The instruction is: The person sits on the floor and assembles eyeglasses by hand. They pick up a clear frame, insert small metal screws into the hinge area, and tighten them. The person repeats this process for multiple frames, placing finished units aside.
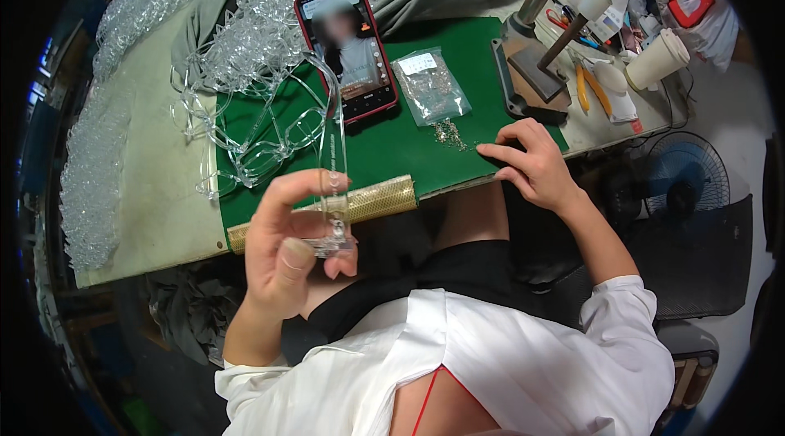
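**Clear frame in one hand, tiny metal bits under the other**

Left hand [286, 252] is closed around a clear plastic glasses frame [334, 183], thumb pressed across the bottom end and fingers wrapped behind. It's held upright just off the table edge, over the lap, with the temple arm sticking up toward the phone. My guess is it's held like that so the hinge end faces up at eye level, where it's easiest to see.

Right hand [531, 162] is resting on the green mat [409, 146], fingers curled loosely and tips down right by a little scatter of metal parts [451, 135]. Can't tell if anything is actually pinched between the fingertips; too small to make out. Those bits sit just below a small clear bag [429, 86] of the same stuff, so it looks like a few got tipped out to be picked one at a time.

The mat probably helps here, since shiny parts show up well on dark green. A brass-coloured knurled roller [372, 201] lies along the near edge of the mat, touching nothing in hand.

A red-cased phone [346, 50] lies flat at the back of the mat, screen on, within easy glance. To its left there's a big tangle of clear frames [245, 52] spilling over a grey cloth, within the left hand's reach. A press stand and paper cup [658, 58] sit off to the far right, out of the way.
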`<state>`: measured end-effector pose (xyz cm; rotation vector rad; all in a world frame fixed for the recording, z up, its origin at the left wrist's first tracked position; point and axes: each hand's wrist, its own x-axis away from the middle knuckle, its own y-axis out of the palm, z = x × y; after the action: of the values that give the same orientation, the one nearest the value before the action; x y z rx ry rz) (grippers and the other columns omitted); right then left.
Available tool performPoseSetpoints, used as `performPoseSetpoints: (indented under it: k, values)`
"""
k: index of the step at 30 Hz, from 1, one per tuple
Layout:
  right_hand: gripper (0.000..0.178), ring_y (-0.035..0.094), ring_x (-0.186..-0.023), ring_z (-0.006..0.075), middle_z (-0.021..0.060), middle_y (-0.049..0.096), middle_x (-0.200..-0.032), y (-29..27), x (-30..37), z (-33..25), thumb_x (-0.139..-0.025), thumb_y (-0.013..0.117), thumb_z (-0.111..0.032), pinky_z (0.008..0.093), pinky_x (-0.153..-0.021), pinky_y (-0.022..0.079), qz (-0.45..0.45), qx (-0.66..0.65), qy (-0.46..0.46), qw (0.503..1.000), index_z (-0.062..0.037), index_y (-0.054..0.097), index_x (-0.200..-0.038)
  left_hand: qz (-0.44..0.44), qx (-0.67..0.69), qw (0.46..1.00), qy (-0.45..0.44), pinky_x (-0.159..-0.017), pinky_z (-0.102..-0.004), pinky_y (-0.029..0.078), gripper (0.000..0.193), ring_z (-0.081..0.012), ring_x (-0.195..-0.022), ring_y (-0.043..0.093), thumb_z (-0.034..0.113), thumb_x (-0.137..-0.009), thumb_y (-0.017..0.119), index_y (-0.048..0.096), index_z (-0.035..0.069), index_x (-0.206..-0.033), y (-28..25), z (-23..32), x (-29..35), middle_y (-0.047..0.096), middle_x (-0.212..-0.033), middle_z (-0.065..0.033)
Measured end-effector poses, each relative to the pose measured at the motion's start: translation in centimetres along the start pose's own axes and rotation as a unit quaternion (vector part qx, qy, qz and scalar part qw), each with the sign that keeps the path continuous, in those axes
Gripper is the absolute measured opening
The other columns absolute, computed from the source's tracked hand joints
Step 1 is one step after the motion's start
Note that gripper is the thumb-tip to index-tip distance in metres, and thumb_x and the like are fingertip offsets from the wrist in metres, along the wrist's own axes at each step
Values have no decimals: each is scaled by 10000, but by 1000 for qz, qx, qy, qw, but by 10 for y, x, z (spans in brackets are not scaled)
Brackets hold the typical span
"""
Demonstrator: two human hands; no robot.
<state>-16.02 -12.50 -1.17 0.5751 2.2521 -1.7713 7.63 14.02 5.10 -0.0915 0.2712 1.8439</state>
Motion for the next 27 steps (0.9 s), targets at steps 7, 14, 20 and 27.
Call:
performPoseSetpoints:
  k: [7, 14, 20, 27]
  values:
    - [433, 523, -922, 290, 101, 545, -991, 2, -2, -1, -775, 702, -328, 390, -817, 438, 13, -13, 41, 999, -69, 660, -1120, -6, -90, 995, 41, -786, -353, 533, 772, -180, -611, 608, 643, -907, 494, 378, -43, -1243, 14, -26, 3, 625, -703, -140]
    - [438, 523, -918, 285, 87, 540, -979, -1, -4, -4, -785, 679, -397, 395, -826, 435, -9, -8, 10, 1000, -100, 666, -1105, -50, -34, 992, 110, -675, -342, 541, 473, -239, -674, 661, 402, -838, 737, 497, 25, -685, 12, -33, -9, 622, -690, -114]
    - [288, 534, -945, 299, 106, 559, -992, 0, -5, 1, -824, 656, -212, 387, -847, 442, 22, -74, 58, 995, -53, 638, -1063, -43, -76, 992, 88, -697, -347, 518, 262, -261, -757, 668, 43, -766, 760, 535, 33, -901, 23, -36, -6, 659, -872, -138]
    - [128, 599, -799, 220, 83, 612, -883, 3, -12, 19, -848, 616, -39, 314, -716, 475, 22, -150, 139, 979, -10, 657, -966, -106, -183, 960, 183, -644, -315, 547, 233, -250, -745, 649, -64, -910, 534, 540, -40, -1142, 25, -44, -13, 650, -908, -231]
